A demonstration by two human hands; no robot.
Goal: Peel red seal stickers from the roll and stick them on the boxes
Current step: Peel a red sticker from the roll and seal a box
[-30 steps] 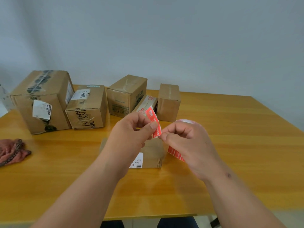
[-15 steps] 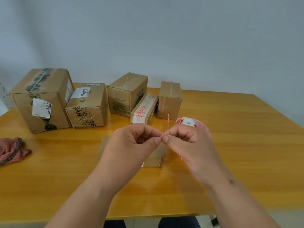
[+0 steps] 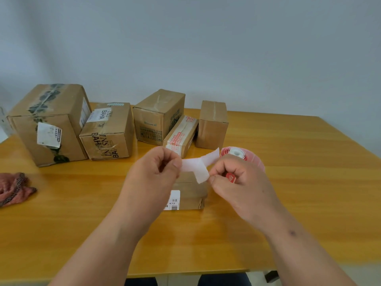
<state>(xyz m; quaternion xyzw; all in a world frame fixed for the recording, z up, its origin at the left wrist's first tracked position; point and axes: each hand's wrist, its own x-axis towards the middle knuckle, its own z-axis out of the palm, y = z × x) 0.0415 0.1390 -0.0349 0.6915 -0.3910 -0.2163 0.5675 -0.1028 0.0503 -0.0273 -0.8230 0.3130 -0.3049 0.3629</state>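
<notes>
Head view: both hands are raised over the wooden surface (image 3: 288, 162), close together at centre frame. Left hand (image 3: 152, 178) has its grip pressed together, thumb and forefinger pinching the left end of a white strip (image 3: 198, 164) that looks like the sticker's pale back or its liner, cannot tell which. Right hand (image 3: 239, 182) pinches the strip's lower right corner at the fingertips, other fingers curled in; a bit of red sticker (image 3: 230, 177) shows inside the curled fingers. The strip spans the gap between the two hands, with its upper right end sticking up free. The sticker roll (image 3: 237, 154), red with a white core, sits just behind the right hand's knuckles; whether the hand carries it or it lies on the surface cannot be told. Directly below the hands a small flat box (image 3: 191, 193) lies on the surface, a barcode label on its near side. A row of five cardboard boxes stands at the back: large box (image 3: 47, 124), "BAHA" box (image 3: 109, 131), middle box (image 3: 158, 116), slim taped box (image 3: 181, 135), small upright box (image 3: 212, 124). A reddish cloth (image 3: 14, 188) is at the left edge.
</notes>
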